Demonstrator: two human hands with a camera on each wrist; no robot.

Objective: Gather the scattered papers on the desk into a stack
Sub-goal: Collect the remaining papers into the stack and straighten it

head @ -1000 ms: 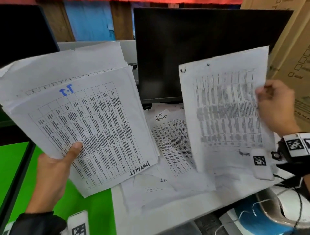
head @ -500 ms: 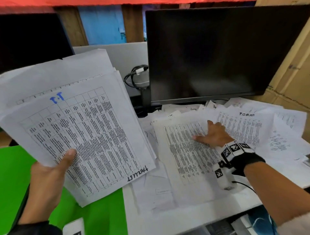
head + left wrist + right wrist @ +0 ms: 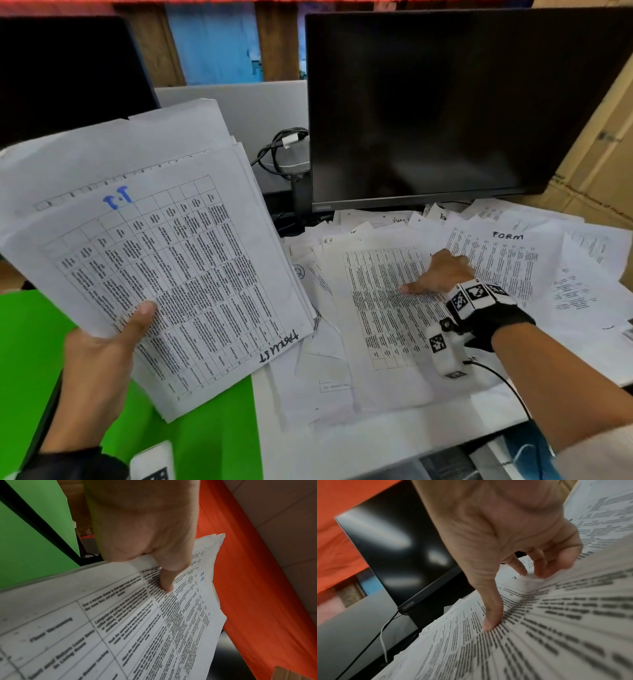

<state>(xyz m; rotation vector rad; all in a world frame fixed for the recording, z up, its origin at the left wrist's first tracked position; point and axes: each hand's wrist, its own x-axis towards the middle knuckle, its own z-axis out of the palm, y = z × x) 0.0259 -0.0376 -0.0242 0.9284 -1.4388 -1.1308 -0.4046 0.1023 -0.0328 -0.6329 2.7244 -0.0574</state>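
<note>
My left hand (image 3: 137, 318) holds up a thick stack of printed papers (image 3: 154, 240) over the desk's left side, thumb on the top sheet. The left wrist view shows that thumb (image 3: 167, 582) pressed on the stack (image 3: 120, 615). Loose papers (image 3: 565, 291) lie overlapping on the white desk (image 3: 342, 452) under the monitor. My right hand (image 3: 435, 274) rests on a printed table sheet (image 3: 376, 325) among them. In the right wrist view, the right hand (image 3: 513, 599) pinches the sheet (image 3: 539, 628) between flat thumb and curled fingertips, and the paper bulges there.
A dark monitor (image 3: 445, 102) stands behind the papers, with coiled cables (image 3: 281, 150) beside its stand. A second dark screen (image 3: 68, 68) is at the back left. Green surface (image 3: 205, 428) borders the desk on the left. Cardboard boxes (image 3: 599, 154) stand at the right.
A second ago my right hand held a printed sheet up in the air; now it is down on a sheet lying on the desk, fingers more curled. The left hand's stack has barely moved.
</note>
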